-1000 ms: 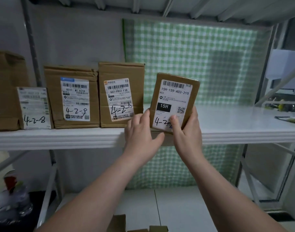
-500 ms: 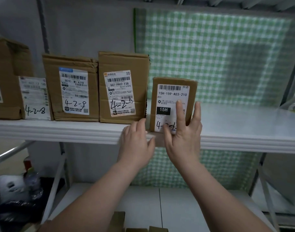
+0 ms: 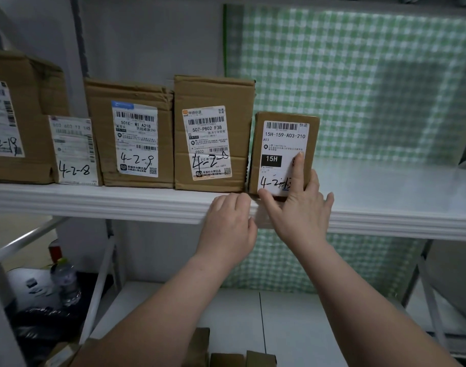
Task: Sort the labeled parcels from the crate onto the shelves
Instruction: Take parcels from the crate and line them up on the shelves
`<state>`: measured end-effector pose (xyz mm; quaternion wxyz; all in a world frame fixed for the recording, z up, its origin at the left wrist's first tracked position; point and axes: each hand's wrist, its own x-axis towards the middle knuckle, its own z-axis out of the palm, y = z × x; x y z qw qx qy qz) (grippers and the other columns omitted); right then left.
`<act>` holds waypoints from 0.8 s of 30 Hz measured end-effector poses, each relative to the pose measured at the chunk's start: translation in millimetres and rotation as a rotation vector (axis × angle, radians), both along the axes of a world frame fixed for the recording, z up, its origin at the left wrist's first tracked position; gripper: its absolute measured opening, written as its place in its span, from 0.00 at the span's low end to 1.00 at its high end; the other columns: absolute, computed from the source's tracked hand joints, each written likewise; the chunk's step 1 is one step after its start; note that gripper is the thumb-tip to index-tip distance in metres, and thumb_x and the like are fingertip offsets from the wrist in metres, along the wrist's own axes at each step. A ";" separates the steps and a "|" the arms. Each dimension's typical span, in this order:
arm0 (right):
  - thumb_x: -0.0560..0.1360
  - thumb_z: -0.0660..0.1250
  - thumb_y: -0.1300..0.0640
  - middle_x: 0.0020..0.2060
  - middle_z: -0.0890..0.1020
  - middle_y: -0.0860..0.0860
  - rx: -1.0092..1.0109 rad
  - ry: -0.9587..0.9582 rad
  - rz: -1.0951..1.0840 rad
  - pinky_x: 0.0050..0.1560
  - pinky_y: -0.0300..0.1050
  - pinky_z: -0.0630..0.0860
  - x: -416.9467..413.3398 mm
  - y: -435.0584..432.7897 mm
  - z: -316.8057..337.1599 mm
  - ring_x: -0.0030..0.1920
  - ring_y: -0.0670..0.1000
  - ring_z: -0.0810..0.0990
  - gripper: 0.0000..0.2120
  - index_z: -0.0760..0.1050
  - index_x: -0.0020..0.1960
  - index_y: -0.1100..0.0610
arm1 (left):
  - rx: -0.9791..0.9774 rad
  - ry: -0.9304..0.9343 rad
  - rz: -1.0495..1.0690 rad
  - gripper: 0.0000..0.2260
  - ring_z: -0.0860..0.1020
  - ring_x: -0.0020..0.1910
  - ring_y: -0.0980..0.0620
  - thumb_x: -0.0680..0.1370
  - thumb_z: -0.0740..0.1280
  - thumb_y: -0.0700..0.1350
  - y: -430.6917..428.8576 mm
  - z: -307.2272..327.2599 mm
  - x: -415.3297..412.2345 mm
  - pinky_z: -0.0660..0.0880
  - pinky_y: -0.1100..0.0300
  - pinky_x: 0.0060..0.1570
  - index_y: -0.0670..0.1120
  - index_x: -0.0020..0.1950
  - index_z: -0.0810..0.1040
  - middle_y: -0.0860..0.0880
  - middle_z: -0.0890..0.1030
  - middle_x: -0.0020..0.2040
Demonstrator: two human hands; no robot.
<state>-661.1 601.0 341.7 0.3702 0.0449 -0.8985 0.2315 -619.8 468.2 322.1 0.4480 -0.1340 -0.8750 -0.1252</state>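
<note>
A small brown parcel [image 3: 285, 116] with a white label reading 15H-159-A03-210 stands upright on the white shelf [image 3: 385, 202], just right of a taller box. My right hand [image 3: 298, 215] lies flat against its front, fingers spread; the index finger points up the label and the thumb sits at the lower left corner. My left hand [image 3: 229, 226] rests at the shelf's front edge just left of the parcel, fingers loosely bent, holding nothing. The crate is not in view.
Left of the parcel stand box 507-P802 [image 3: 213, 94], box 501E [image 3: 131, 94], a small white parcel marked 4-2-8 [image 3: 74, 152] and a large box [image 3: 22, 70]. The shelf stretches bare to the right. Cardboard flaps [image 3: 226, 358] lie on the lower shelf [image 3: 279, 327]; a bottle [image 3: 65, 279] stands at lower left.
The parcel went from held in both hands before the shelf to standing on it beside the taller box. My right hand opened flat against it; my left dropped to the shelf edge.
</note>
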 end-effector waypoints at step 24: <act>0.69 0.63 0.36 0.58 0.80 0.50 -0.183 0.041 -0.046 0.63 0.58 0.63 -17.2 -4.6 1.2 0.56 0.58 0.78 0.50 0.38 0.79 0.51 | -0.030 0.075 0.023 0.08 0.74 0.40 0.41 0.66 0.69 0.36 2.6 -6.7 -7.2 0.75 0.49 0.46 0.39 0.42 0.74 0.42 0.76 0.39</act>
